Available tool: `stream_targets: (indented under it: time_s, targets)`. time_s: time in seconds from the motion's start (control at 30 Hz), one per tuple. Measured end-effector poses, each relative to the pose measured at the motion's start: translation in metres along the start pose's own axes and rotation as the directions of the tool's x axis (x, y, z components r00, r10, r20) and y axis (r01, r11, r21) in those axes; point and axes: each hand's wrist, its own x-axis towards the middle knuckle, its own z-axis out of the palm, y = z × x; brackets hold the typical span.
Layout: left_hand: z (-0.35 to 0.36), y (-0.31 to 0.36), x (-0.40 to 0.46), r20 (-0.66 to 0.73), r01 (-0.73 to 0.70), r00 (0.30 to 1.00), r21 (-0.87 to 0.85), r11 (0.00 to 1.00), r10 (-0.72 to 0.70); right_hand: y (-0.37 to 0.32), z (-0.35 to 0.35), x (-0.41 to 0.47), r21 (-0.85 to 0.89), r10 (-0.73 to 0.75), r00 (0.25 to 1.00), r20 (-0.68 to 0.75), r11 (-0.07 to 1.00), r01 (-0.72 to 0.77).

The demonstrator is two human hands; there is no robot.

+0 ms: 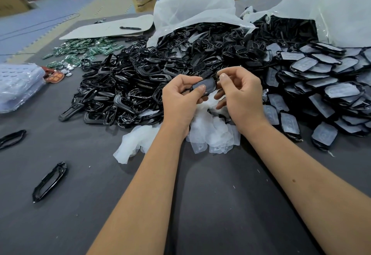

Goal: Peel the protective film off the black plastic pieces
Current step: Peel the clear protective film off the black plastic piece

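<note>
My left hand (181, 98) holds a small black plastic piece (207, 85) between thumb and fingers, its filmed face turned up. My right hand (240, 94) pinches at the piece's right edge with thumb and forefinger. Both hands hover over a heap of peeled clear film (202, 132) on the grey table. To the right lies a pile of film-covered black pieces (325, 86). A large heap of black frames (140, 78) spreads out to the left and behind.
Two loose black frames (50, 181) (12, 138) lie at the left on the grey table (220, 204). Green circuit boards (86, 49) lie at the back left, a stack of clear trays (18, 86) at the left edge. White plastic bags (196, 11) rise behind the piles.
</note>
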Motion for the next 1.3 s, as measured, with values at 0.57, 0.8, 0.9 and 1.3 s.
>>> stream_targets:
  time_s: [0.57,0.8,0.9,1.3]
  targets:
    - [0.001,0.0,-0.002,0.088,-0.013,0.996,0.02,1.0,0.012,0.005,0.0,0.003,0.002,0.014,1.0,0.007,1.0,-0.014]
    - [0.001,-0.001,-0.002,0.042,-0.053,0.998,0.046,0.998,0.051,0.005,0.001,0.002,-0.023,-0.032,0.999,0.042,0.999,0.033]
    - [0.001,-0.001,-0.003,0.052,-0.062,0.997,0.058,0.996,0.059,0.006,0.001,0.002,0.008,-0.025,0.998,0.058,1.0,0.025]
    - [0.001,0.003,-0.002,0.025,0.056,0.998,-0.029,0.998,-0.055,0.011,0.003,0.003,-0.014,-0.023,0.997,0.077,1.0,0.025]
